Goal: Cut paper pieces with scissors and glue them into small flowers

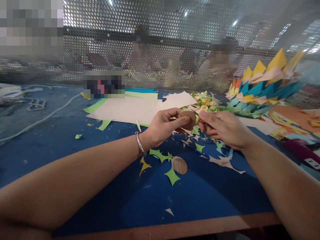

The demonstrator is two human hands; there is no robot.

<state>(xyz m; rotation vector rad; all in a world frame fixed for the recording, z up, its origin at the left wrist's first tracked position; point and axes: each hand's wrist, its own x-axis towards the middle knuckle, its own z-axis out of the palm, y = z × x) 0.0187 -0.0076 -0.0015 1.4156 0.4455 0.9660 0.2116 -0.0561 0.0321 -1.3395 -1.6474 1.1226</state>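
My left hand [166, 126], with a silver bangle [140, 144] at the wrist, pinches a round brown cardboard disc [189, 120] between thumb and fingers. Close to the disc's right edge, my right hand [223, 126] is closed in a pinch. A thin dark point [194, 111] sticks out from its fingertips toward the disc; the rest of that thing is hidden in the fingers. Below both hands a second cardboard disc [179, 165] lies on the blue table [150, 206], among green paper scraps [172, 176] and a yellow scrap [144, 166].
Large cream paper sheets [125, 108] lie behind my left hand. Beyond my right hand are a pile of small folded paper pieces [206, 100] and a spiky layered paper form [265, 85]. A white cable [50, 115] crosses the left side. Perforated metal mesh [170, 43] stands at the back.
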